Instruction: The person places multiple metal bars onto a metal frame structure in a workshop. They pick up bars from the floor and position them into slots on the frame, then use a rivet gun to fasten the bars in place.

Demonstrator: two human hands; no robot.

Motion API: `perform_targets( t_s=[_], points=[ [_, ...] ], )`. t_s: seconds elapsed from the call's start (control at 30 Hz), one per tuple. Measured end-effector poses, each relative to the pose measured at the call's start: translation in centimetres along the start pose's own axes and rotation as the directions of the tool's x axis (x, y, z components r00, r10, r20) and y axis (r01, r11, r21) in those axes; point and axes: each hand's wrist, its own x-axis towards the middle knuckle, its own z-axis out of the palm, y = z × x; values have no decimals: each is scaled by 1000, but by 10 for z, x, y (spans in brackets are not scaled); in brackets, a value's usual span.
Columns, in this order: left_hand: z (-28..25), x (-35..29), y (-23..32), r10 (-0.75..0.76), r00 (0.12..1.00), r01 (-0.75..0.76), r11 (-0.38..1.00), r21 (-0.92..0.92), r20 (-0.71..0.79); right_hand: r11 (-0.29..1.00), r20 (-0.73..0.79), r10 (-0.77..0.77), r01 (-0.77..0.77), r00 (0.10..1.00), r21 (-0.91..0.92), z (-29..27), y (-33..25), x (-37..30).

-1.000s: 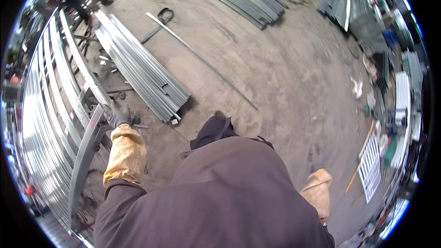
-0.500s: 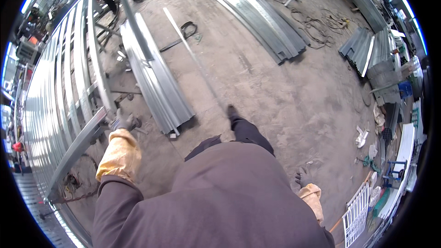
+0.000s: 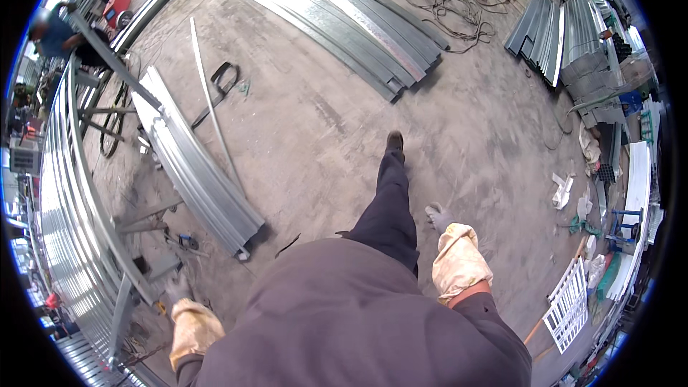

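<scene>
My left hand (image 3: 177,287), in a grey glove with a tan leather cuff, hangs low on the left. It is nearest the corner of a slatted metal frame (image 3: 107,226), and a gap seems to lie between them. Its fingers look loosely apart, with nothing visible in them. My right hand (image 3: 438,217), gloved and cuffed alike, swings in front of my body on the right over the bare floor. The fingers are slightly bent and apart, and the hand holds nothing. My leg (image 3: 390,201) is stretched forward in a stride.
Ribbed metal sheets (image 3: 197,172) lie ahead on the left, beside a thin strip (image 3: 204,79) and a black strap (image 3: 226,79). A larger sheet stack (image 3: 344,25) lies farther off. Cables (image 3: 448,11) tangle beyond it. A white rack (image 3: 566,312) stands right. A co-worker (image 3: 61,36) is at the far left.
My left hand has come away from the frame's end and dropped back. My right hand has swung forward. The view has moved on and turned right, shifting the sheets leftward.
</scene>
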Motion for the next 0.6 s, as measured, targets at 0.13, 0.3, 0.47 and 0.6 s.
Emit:
perform_targets(
  t_s=[0.13,0.3,0.47,0.6],
  points=[
    [32,-102,210,63,848,113,949,-296,526,998,-80,4,-10,997,-67,-47,-64,143],
    [20,-180,469,169,582,239,899,-367,795,996,-28,63,-65,998,-65,-72,-113,302],
    [48,-164,580,31,516,207,965,-160,856,969,20,227,-228,974,94,-28,-156,483],
    [111,-172,603,-159,621,267,963,-16,767,912,27,172,-169,985,373,52,-254,583]
  ],
)
